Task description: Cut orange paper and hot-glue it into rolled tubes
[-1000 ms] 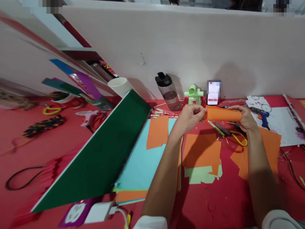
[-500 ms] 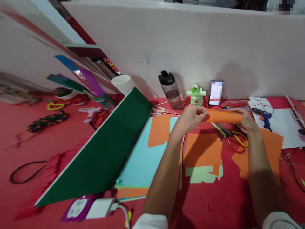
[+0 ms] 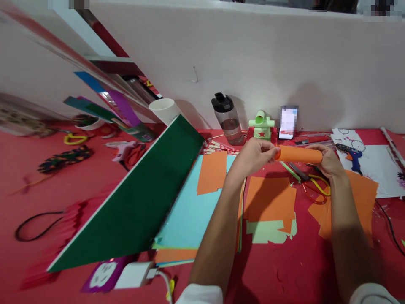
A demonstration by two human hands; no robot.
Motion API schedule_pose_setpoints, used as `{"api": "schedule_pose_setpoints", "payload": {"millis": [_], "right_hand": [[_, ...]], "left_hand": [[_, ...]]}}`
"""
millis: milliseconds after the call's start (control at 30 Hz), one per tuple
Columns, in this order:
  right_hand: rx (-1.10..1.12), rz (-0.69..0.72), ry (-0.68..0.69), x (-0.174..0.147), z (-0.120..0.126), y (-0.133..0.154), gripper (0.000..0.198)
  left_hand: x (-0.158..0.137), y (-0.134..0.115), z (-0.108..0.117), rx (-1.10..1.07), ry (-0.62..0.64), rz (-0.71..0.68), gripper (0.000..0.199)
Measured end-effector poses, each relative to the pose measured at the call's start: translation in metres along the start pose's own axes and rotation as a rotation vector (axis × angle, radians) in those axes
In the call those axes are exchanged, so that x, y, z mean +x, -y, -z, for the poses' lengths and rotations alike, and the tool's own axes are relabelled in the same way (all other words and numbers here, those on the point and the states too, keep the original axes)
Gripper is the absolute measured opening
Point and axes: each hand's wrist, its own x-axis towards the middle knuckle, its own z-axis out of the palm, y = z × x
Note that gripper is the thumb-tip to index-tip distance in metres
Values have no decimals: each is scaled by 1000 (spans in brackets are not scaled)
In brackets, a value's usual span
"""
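Observation:
An orange paper roll (image 3: 299,155) is held level above the table between both my hands. Its left end is pinched in my left hand (image 3: 260,155), thumb against the rim. My right hand (image 3: 329,162) grips the other end, its fingers partly hidden behind the paper. Below lie orange paper pieces (image 3: 268,196) on top of light green scraps (image 3: 265,233). Scissors with red and yellow handles (image 3: 319,185) rest beneath my right hand. More orange sheets (image 3: 359,198) lie under my right forearm. Beyond the roll stands a small light green paper model (image 3: 262,126) with a red star.
A green board (image 3: 136,198) leans left of the blue sheets (image 3: 186,215). A water bottle (image 3: 228,120) and a phone (image 3: 287,122) stand by the white partition. A blue glue gun (image 3: 352,157) lies right, a pink glue gun (image 3: 122,150) left. A white charger (image 3: 133,274) sits in front.
The orange paper looks more rounded into a tube, its left end now showing a rolled edge. Both hands stay almost in the same place; the view shifts very slightly.

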Motion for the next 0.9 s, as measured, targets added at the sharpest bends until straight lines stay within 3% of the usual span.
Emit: {"api": "schedule_pose_setpoints", "payload": {"millis": [367, 900], "right_hand": [[98, -31, 5, -2, 1, 2, 26], [22, 21, 5, -2, 3, 3, 28]], "left_hand": [[-4, -7, 1, -15, 19, -32, 30], [-4, -6, 2, 66, 39, -8, 29]]}}
